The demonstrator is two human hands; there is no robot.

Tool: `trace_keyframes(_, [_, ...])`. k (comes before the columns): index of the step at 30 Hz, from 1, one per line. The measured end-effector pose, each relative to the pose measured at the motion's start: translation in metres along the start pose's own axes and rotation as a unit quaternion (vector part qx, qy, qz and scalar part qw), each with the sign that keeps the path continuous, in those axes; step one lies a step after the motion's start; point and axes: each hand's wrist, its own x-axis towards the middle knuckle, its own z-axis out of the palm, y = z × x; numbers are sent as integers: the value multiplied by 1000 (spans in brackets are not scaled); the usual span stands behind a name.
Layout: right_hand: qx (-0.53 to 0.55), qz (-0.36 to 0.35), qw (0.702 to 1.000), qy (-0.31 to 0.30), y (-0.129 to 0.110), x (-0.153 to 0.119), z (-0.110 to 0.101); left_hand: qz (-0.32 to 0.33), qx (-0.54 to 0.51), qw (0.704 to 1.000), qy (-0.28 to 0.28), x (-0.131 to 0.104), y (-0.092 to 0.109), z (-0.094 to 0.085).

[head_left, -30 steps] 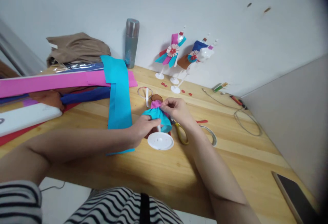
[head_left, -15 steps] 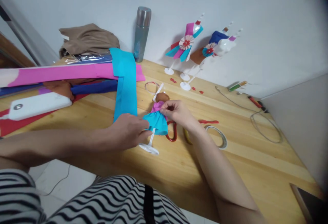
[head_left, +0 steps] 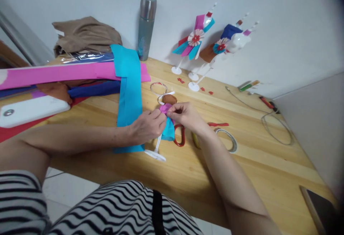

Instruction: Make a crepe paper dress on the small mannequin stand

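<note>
A small doll-like figure lies on the table, with a brown round head (head_left: 170, 99), a pink top (head_left: 166, 108), a turquoise skirt (head_left: 168, 130) and a white stand base (head_left: 155, 155). My right hand (head_left: 182, 115) pinches the pink top at its right side. From the left, my left hand (head_left: 150, 124) closes on the figure's waist, covering part of the skirt; its fingertips meet the pink cloth. A white strip (head_left: 167, 95) curls beside the head. Red scissor handles (head_left: 179, 135) show just right of the skirt.
Turquoise crepe paper (head_left: 130, 95) and a pink sheet (head_left: 59, 74) lie left, near a white power bank (head_left: 34, 110). A thermos (head_left: 147, 29) and decorated stands (head_left: 195, 38) are at the wall. A tape roll (head_left: 228, 140) and cable (head_left: 276, 127) lie right.
My left hand has moved up from the skirt's lower edge to the waist, next to my right hand. The white strip now lies curled over. My right hand keeps its pinch.
</note>
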Motion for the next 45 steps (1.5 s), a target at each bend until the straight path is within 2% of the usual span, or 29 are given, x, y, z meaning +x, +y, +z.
trace_keyframes(8, [1,10,1000,1,7,2,0,-3,-73,997,-30,7,-7,8])
trace_keyframes(14, [5,28,1000,9,10,5,-1,-13,-133,991,-18,6,-13,15])
trace_keyframes(17, [17,37,999,7,9,5,-1,10,-98,995,-8,4,-16,18])
trace_keyframes(21, [21,43,999,4,9,4,-1,70,13,997,30,3,-18,23])
trace_keyframes(28, [-25,33,999,19,11,5,0,147,172,964,144,3,-21,30])
trace_keyframes(33, [-91,-8,995,25,9,4,1,155,198,949,190,2,-23,33])
trace_keyframes(37, [-204,-45,977,36,4,0,2,162,198,941,220,2,-25,35])
trace_keyframes(40, [-271,-73,959,43,2,-1,5,164,201,943,209,1,-25,36])
trace_keyframes(45, [-320,-125,938,42,6,-1,8,153,203,946,201,0,-24,37])
